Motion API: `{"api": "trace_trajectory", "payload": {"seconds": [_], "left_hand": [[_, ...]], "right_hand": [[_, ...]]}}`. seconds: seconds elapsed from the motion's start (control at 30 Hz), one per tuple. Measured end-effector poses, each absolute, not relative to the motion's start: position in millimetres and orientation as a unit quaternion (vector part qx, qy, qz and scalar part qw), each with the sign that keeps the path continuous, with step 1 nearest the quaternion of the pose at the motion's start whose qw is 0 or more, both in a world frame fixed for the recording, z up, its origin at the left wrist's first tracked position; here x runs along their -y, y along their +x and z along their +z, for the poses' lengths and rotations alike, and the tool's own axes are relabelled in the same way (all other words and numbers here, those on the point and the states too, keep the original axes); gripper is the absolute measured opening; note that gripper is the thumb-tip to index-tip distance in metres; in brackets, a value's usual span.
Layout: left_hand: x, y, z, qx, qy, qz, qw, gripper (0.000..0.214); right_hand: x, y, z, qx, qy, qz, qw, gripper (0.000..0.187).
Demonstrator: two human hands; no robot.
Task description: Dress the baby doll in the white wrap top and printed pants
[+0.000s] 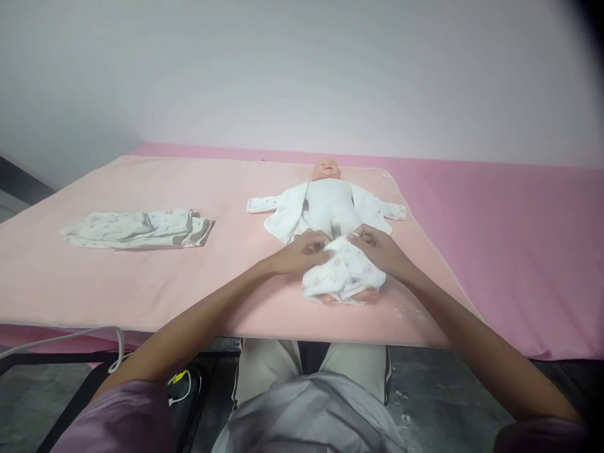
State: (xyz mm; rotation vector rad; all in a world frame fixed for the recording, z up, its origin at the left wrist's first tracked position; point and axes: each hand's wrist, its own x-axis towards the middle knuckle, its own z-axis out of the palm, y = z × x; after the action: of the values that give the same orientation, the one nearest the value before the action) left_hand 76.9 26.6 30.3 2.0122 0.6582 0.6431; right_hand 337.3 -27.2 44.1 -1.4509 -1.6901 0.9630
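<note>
A baby doll (326,168) lies on its back with its head toward the wall. Its arms are in a white long-sleeved baby top (289,209) that is spread out under it, over a white body. White printed baby pants (346,267) are bunched around the doll's legs, and its feet show at the near end. My left hand (306,251) pinches the upper left edge of the pants, fingers curled. On the upper right edge, my right hand (377,248) grips the same cloth with bent fingers.
Folded printed baby clothes (141,228) lie on the left of a peach mat (189,296). Pink cloth (509,251) covers the table at right. A white cable (70,336) hangs at the near left edge. A pale wall (302,75) stands behind.
</note>
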Motion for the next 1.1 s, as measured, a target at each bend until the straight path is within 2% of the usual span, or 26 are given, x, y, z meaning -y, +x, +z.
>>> {"api": "trace_trajectory", "payload": {"seconds": [0.1, 0.23, 0.33, 0.47, 0.57, 0.63, 0.73, 0.83, 0.93, 1.1], "left_hand": [[-32, 69, 12, -0.339, 0.7, 0.329, 0.536, 0.043], [-26, 58, -7, -0.425, 0.6, 0.42, 0.532, 0.047], [-20, 57, -4, -0.412, 0.609, 0.409, 0.54, 0.043], [-22, 61, 17, -0.378, 0.735, 0.349, 0.441, 0.037], [-28, 63, 31, -0.344, 0.806, 0.322, 0.358, 0.033], [-32, 63, 34, -0.331, 0.816, 0.317, 0.353, 0.034], [-39, 59, 27, -0.35, 0.795, 0.316, 0.381, 0.04], [-43, 54, 13, -0.409, 0.741, 0.297, 0.442, 0.049], [-39, 54, 3, -0.445, 0.685, 0.279, 0.506, 0.053], [-30, 71, 4, -0.423, 0.546, 0.345, 0.635, 0.057]], "right_hand": [[21, 350, 27, 0.639, -0.575, 0.353, 0.369, 0.055], [19, 377, 6, 0.667, -0.58, 0.315, 0.346, 0.062], [23, 378, 8, 0.693, -0.579, 0.278, 0.329, 0.05], [24, 351, 32, 0.807, -0.476, 0.15, 0.316, 0.028], [14, 328, 44, 0.858, -0.426, 0.129, 0.256, 0.028], [6, 321, 46, 0.856, -0.43, 0.151, 0.246, 0.031], [-2, 326, 41, 0.817, -0.458, 0.212, 0.279, 0.042], [0, 342, 30, 0.728, -0.524, 0.322, 0.303, 0.056], [7, 351, 14, 0.642, -0.563, 0.418, 0.31, 0.062], [9, 333, -3, 0.545, -0.503, 0.512, 0.434, 0.061]]}}
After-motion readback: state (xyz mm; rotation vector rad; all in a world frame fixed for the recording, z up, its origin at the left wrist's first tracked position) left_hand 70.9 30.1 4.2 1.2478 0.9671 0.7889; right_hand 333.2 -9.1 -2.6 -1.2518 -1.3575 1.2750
